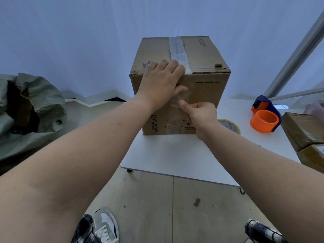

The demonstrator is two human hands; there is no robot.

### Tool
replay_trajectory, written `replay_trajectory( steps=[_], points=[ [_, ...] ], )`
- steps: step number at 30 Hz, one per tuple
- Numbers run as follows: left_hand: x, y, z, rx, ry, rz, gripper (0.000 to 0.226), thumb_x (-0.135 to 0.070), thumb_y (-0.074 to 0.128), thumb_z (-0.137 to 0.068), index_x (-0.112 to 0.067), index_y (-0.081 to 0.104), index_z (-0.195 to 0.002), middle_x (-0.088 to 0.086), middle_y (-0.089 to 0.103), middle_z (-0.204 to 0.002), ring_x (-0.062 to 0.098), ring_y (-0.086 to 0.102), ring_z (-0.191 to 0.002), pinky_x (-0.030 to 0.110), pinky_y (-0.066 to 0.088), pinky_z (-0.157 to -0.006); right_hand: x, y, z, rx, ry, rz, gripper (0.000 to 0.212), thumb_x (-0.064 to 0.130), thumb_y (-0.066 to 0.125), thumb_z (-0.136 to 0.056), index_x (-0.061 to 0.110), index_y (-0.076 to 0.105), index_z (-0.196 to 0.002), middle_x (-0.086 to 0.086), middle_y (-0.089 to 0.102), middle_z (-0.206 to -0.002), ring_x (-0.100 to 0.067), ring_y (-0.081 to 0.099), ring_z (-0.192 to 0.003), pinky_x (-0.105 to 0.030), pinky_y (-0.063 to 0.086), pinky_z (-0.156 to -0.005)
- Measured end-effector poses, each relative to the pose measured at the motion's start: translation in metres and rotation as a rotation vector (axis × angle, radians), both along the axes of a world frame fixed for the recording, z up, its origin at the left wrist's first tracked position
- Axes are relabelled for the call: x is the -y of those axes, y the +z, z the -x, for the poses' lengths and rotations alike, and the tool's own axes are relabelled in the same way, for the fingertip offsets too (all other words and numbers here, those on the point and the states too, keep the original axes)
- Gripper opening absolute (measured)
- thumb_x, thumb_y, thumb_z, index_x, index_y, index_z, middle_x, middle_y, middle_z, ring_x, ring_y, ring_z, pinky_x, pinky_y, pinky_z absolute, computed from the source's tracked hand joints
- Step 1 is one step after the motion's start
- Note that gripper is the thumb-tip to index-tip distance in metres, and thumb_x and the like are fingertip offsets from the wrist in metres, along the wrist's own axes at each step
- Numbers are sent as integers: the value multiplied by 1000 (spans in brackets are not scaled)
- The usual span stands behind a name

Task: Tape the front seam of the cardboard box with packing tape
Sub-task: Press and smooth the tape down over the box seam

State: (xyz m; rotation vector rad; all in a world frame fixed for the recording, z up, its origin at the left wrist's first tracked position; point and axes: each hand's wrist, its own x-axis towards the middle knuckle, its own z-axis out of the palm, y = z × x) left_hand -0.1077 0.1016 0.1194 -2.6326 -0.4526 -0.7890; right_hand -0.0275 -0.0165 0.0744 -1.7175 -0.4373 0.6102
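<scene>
On a small white table, toward its far left corner, a cardboard box is standing upright with its front face turned to the person. Clear packing tape is running down the middle of the box's top and folding over the front top edge, and a loose, wrinkled stretch of it is hanging down the front face. The left hand is lying flat over the top front edge of the box, fingers spread on the lid beside the tape and the thumb pressing against the front face at the tape's upper part. The right hand is curling into a loose fist lower on the front face, pinching the free end of the tape between thumb and forefinger. Behind the right wrist, a roll of tape with a yellowish rim is lying flat on the table, partly hidden by the wrist. Farther right, an orange and blue tape dispenser is sitting on the table, well apart from the box. At the right edge, two other taped cardboard parcels are showing only in part. On the floor to the left, a grey-green woven sack is slumping open. At the bottom, a grey and white sneaker is showing on the pale wooden floor.
</scene>
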Motion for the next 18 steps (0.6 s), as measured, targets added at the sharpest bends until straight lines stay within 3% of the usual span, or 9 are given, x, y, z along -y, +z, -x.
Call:
replay_trajectory(
  steps=[3,5,7,11,14,18],
  points=[
    [-6,-9,-2,20,4,-130,56,-60,48,-82,-12,55,-111,7,63,-110,28,60,-100,40,45,-85,3,4,-1,9,24,-22,28,33,75,-77,8,61,-74,-2,57,-65,-18,50,-64,-33,44,-67],
    [-6,-15,-2,8,32,-147,62,-61,44,-80,-11,48,-116,7,60,-115,28,57,-105,40,36,-88,3,6,-1,-5,50,-15,22,27,73,-79,7,64,-76,-3,58,-66,-18,50,-64,-33,44,-66],
    [-3,-16,-2,-22,78,-140,65,-61,42,-78,-11,42,-119,8,58,-117,27,56,-108,38,29,-89,4,8,-1,-38,65,-1,18,23,72,-81,9,64,-73,-3,55,-64,-18,47,-60,-31,41,-60],
    [1,-4,1,-46,31,-42,58,-53,55,-84,-10,49,-123,10,57,-124,31,53,-113,44,41,-94,6,10,-4,-94,91,30,17,20,72,-81,10,62,-71,-6,55,-64,-18,46,-56,-28,38,-51],
    [2,3,7,-64,-12,41,54,-43,56,-89,-12,46,-131,9,51,-135,30,48,-123,44,37,-101,8,13,-6,-132,106,43,17,20,73,-81,11,63,-71,-6,58,-66,-15,47,-55,-24,42,-50],
    [2,-9,7,-81,48,-23,65,-45,59,-85,-11,41,-138,10,48,-141,30,44,-130,44,33,-106,7,15,-6,-130,101,40,20,20,73,-81,11,62,-67,-6,58,-65,-15,47,-54,-25,42,-52]
  ],
)
